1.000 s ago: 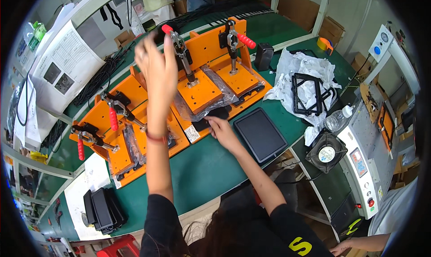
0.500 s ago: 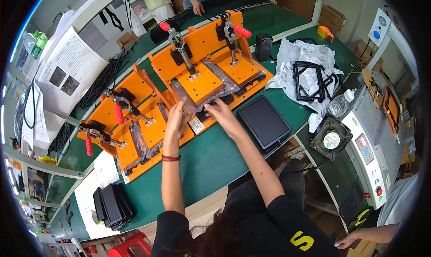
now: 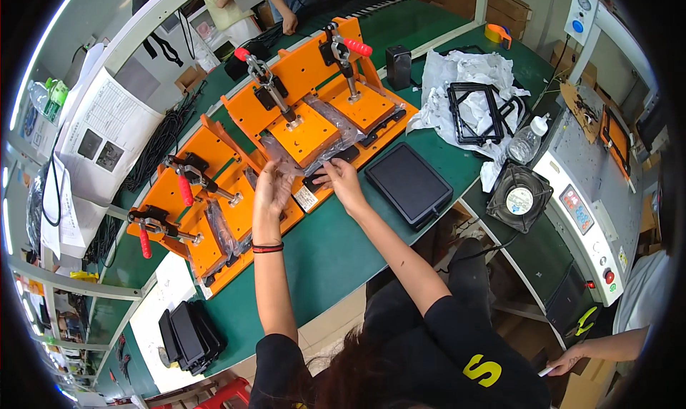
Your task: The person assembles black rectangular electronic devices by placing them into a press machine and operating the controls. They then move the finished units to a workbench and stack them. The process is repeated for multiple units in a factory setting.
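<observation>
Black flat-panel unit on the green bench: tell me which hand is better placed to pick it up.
Probably the right hand: it is nearer the black flat-panel unit, while the left hand is farther left, by the clear plastic film.

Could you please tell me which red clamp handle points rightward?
The red handle on the rightmost clamp; of the other three, one points up-left and two point downward.

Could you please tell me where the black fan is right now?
In the head view, the fan is right of centre, just below the clear bottle and left of the white control panel.
</observation>
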The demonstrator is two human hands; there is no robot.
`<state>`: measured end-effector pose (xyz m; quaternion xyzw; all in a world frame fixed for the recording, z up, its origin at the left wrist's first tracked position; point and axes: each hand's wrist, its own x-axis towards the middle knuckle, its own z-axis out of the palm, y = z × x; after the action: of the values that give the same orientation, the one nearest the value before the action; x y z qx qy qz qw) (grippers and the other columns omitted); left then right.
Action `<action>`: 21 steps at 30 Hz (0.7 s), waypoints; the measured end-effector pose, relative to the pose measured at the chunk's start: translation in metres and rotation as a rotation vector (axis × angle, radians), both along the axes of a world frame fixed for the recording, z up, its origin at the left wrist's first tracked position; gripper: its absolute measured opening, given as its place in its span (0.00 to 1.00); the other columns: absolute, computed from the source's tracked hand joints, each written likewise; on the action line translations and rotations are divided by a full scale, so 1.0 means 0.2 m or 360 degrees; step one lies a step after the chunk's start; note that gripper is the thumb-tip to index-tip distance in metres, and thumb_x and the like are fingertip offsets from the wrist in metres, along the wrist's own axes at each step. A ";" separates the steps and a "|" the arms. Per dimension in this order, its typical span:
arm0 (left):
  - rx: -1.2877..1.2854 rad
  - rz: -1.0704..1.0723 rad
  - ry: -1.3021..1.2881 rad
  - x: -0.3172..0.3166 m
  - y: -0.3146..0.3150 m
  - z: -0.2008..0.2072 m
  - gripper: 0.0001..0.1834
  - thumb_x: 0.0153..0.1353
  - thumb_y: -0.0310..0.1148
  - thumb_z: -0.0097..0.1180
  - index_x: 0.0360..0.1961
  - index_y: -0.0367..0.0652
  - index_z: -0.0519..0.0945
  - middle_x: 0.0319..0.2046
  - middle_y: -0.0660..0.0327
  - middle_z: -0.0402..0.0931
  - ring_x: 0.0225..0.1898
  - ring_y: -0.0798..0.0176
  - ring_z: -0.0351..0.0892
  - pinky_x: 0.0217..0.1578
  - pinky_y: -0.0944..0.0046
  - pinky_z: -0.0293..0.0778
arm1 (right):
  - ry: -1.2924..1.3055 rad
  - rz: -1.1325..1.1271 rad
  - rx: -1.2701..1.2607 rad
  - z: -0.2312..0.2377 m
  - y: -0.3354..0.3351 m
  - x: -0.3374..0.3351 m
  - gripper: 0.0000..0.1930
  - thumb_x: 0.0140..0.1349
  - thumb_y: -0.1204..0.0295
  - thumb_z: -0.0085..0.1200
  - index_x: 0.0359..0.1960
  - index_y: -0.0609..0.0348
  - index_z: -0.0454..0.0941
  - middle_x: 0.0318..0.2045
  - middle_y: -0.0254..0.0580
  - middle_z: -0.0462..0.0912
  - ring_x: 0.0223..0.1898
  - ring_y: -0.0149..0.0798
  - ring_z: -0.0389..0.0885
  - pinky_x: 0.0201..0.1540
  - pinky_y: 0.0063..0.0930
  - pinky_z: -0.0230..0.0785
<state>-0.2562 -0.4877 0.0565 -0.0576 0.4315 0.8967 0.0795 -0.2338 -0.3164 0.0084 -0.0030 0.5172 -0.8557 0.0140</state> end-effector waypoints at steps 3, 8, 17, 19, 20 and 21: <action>0.0389 -0.0292 -0.0080 -0.03 -0.04 0.05 0.19 0.63 0.40 0.45 0.48 0.37 0.71 0.47 0.53 0.74 0.48 0.55 0.74 0.52 0.57 0.71 | -0.0118 0.0024 -0.0128 0.01 -0.01 -0.03 0.16 0.69 0.66 0.42 0.44 0.72 0.69 0.34 0.51 0.81 0.31 0.40 0.84 0.29 0.22 0.73; 0.0429 -0.0309 -0.0355 -0.05 -0.03 0.15 0.23 0.61 0.45 0.46 0.49 0.37 0.69 0.49 0.50 0.73 0.52 0.51 0.71 0.57 0.51 0.64 | -0.0191 -0.0054 -0.0149 0.00 0.01 -0.08 0.16 0.65 0.73 0.44 0.34 0.84 0.70 0.28 0.63 0.81 0.26 0.50 0.84 0.29 0.32 0.81; 0.0403 -0.0410 -0.0169 -0.07 0.01 0.16 0.24 0.59 0.46 0.49 0.47 0.36 0.71 0.48 0.51 0.74 0.51 0.53 0.72 0.57 0.54 0.64 | -0.0034 -0.0138 -0.0046 -0.02 -0.01 -0.11 0.13 0.62 0.79 0.47 0.27 0.85 0.69 0.23 0.65 0.80 0.23 0.51 0.83 0.24 0.34 0.81; 0.0576 -0.0581 -0.0156 -0.15 -0.11 0.02 0.22 0.59 0.45 0.50 0.46 0.38 0.73 0.48 0.53 0.75 0.51 0.54 0.72 0.56 0.56 0.64 | -0.0055 -0.0121 -0.0003 0.00 -0.03 -0.08 0.14 0.63 0.77 0.47 0.27 0.84 0.69 0.23 0.64 0.80 0.23 0.51 0.83 0.24 0.34 0.81; 0.0669 -0.0676 -0.0154 -0.18 -0.14 -0.03 0.21 0.59 0.45 0.50 0.45 0.39 0.73 0.49 0.54 0.75 0.51 0.55 0.72 0.56 0.57 0.64 | -0.0085 -0.0118 0.0040 0.01 -0.02 -0.07 0.14 0.63 0.76 0.46 0.29 0.84 0.69 0.24 0.65 0.80 0.24 0.50 0.84 0.25 0.34 0.81; 0.0658 -0.0515 -0.0148 -0.19 -0.10 -0.03 0.20 0.59 0.45 0.50 0.45 0.40 0.74 0.48 0.55 0.75 0.51 0.55 0.72 0.56 0.57 0.64 | -0.0104 -0.0126 0.0080 0.01 -0.01 -0.07 0.15 0.64 0.75 0.46 0.30 0.85 0.70 0.25 0.65 0.80 0.24 0.50 0.84 0.26 0.33 0.81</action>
<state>-0.2938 -0.5071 0.0512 -0.0116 0.2387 0.9378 0.2518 -0.2476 -0.3175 0.0111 0.0459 0.5374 -0.8421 -0.0030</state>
